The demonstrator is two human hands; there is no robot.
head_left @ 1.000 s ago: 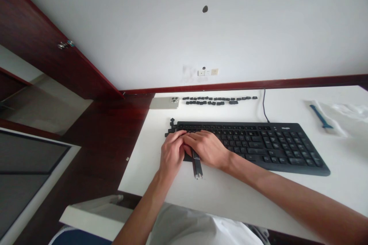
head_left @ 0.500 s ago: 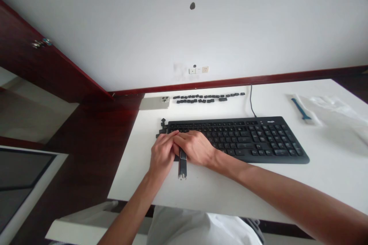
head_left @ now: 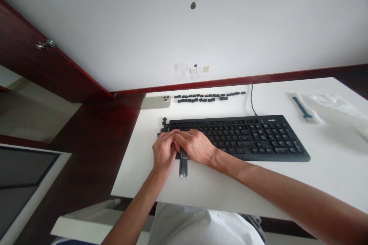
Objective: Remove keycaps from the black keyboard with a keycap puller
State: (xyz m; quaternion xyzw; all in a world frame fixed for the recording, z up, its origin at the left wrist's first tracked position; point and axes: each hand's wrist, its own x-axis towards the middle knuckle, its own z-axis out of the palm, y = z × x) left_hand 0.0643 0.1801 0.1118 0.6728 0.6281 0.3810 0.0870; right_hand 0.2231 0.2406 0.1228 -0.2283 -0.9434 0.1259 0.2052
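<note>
A black keyboard (head_left: 244, 139) lies on the white table. Over its left end my right hand (head_left: 195, 143) is closed on a narrow black tool (head_left: 183, 166), whose near end sticks out toward me with small pale prongs. My left hand (head_left: 165, 151) is closed beside it, fingertips meeting the right hand; what they grip is hidden. Loose black keycaps (head_left: 164, 122) lie off the keyboard's left edge, partly covered by my left hand. Behind the keyboard, several more keycaps (head_left: 201, 100) lie in two rows.
A pale phone (head_left: 156, 102) lies at the table's back left. The keyboard cable (head_left: 252, 101) runs off the back edge. To the right are a blue-handled brush (head_left: 301, 107) and a clear plastic bag (head_left: 339, 115). The white table (head_left: 230, 183) ends close to my body.
The view has shifted slightly. My hands keep nearly the same place and grip over the keyboard's left end.
</note>
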